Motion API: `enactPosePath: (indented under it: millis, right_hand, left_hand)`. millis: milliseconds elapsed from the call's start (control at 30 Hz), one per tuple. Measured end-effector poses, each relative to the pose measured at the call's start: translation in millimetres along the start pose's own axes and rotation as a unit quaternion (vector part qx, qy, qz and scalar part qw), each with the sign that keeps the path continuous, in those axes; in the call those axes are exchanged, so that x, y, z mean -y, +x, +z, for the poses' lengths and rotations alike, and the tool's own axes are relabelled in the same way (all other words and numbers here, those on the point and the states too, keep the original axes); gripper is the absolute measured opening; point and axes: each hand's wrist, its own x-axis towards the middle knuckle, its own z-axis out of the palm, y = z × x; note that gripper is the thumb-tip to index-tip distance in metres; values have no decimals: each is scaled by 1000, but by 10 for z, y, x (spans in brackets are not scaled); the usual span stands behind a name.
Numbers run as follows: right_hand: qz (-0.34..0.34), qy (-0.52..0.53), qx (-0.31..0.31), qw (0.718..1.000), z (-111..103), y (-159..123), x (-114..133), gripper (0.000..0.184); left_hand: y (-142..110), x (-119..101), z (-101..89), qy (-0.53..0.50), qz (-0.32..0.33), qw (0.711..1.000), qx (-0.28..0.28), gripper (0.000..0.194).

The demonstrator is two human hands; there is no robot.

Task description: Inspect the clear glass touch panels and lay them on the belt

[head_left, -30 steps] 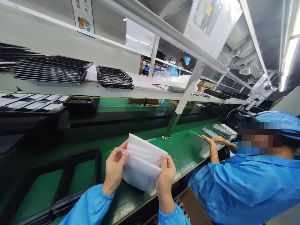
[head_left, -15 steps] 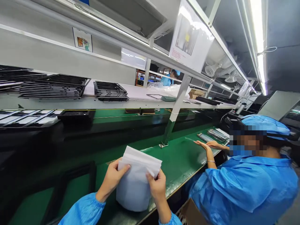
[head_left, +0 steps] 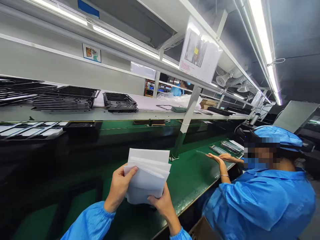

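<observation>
A bundle of thin white sheets (head_left: 147,181), paper or soft film, is held up between my two hands over the green bench. Its layers fan apart along the top edge. My left hand (head_left: 121,183) grips the left side, thumb on the front face and fingers behind. At the lower right, my right hand (head_left: 161,201) pinches the bundle, with its thumb in front and its other fingers hidden behind the sheets.
The green bench top (head_left: 192,175) runs away to the right. A co-worker in blue (head_left: 260,196) sits close on my right, hands over the bench. Black frames (head_left: 66,98) lie stacked on the white shelf (head_left: 150,115). A post (head_left: 188,115) rises behind the sheets.
The sheets have spread more at the top and their lower part has come up. My right hand has moved lower on the bundle, while my left hand keeps its grip.
</observation>
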Motion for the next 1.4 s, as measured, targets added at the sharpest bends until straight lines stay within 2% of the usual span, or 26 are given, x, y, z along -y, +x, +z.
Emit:
enactPosePath:
  millis: [100,300,500,600,667,767,833,933,1000,1033,1067,1133,1167,1200,1233,1300,1400]
  right_hand:
    - [33,35,16,999,17,-48,-153,85]
    - [42,25,-6,999,79,-130,-302,67]
    - [18,20,-1,1000,107,-157,-300,89]
    - [16,6,-16,1000,122,-182,-327,91]
    - [19,-7,-26,999,137,-186,-345,82]
    - [27,-27,-34,999,170,-158,-362,51]
    - [32,-37,-34,998,199,-126,-364,37]
    - [33,-41,-25,998,247,-90,-359,36]
    - [32,-38,-19,999,273,-85,-354,37]
    - [32,-36,-17,999,283,-87,-354,38]
    - [31,-35,-16,999,291,-91,-354,39]
    - [27,-35,-14,999,300,-100,-360,38]
    - [24,-36,-14,999,302,-104,-365,38]
    - [21,-39,-15,999,302,-106,-371,38]
    - [17,-42,-17,999,300,-107,-378,38]
    - [10,-52,-24,998,289,-110,-390,39]
    - [6,-66,-40,997,247,-118,-393,38]
  left_hand:
    - [3,-75,-2,32,-9,998,44,54]
    - [7,-146,-27,53,-12,995,79,46]
    - [4,-418,-20,13,-2,999,36,54]
    - [32,-539,-7,-20,21,999,18,56]
    - [60,-630,7,-45,48,998,8,57]
    - [124,-906,-1,-64,118,990,-47,57]
    - [190,-1208,-75,-73,190,973,-110,54]
    - [298,-1688,-356,-73,288,941,-162,52]
    - [334,-1866,-632,-57,299,940,-156,52]
    - [334,-1880,-775,-47,271,950,-147,54]
    - [323,-1838,-909,-32,214,968,-129,56]
    - [278,-1610,-1106,9,46,996,-71,62]
    - [246,-1443,-1153,39,-47,998,-18,64]
    - [209,-1259,-1160,60,-97,993,18,62]
    - [169,-1071,-1127,78,-129,987,54,58]
    - [94,-734,-969,112,-141,978,103,48]
    - [49,-431,-655,124,-115,979,110,41]
